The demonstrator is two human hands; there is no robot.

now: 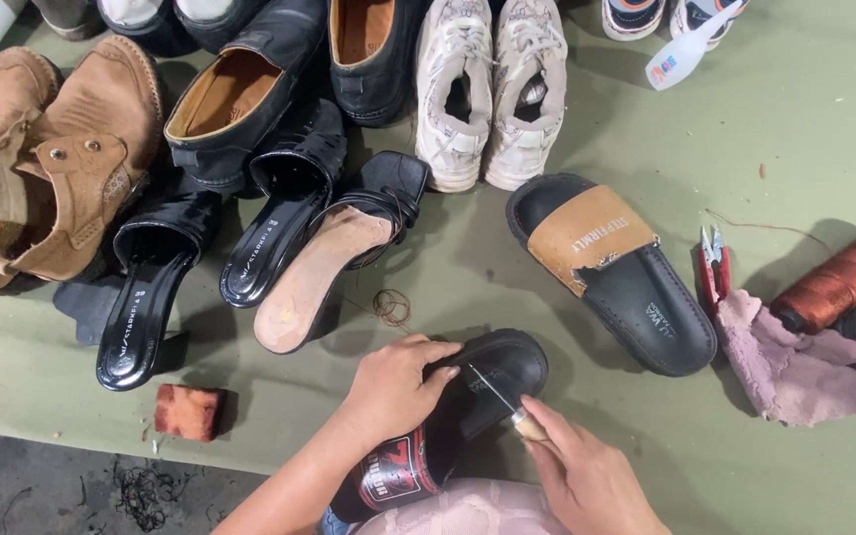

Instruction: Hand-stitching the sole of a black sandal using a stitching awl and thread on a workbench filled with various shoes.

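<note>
A black slide sandal point(502, 362) with a red and black printed footbed lies at the bottom centre, its toe pointing away from me. My left hand point(393, 386) presses down on its strap and grips it. My right hand point(582, 476) holds a thin metal awl point(495, 391) by its wooden handle, with the tip against the sandal's strap. A pink cloth point(448, 510) lies under the sandal's heel end, on my lap.
On the green cloth point(804, 139) lie a black slide with a tan strap point(606, 267), white sneakers point(492, 89), black heeled sandals point(279, 228), tan boots point(42, 159), red snips point(713, 267), a copper thread spool point(839, 277), a pink rag point(790, 362) and a reddish block point(188, 411).
</note>
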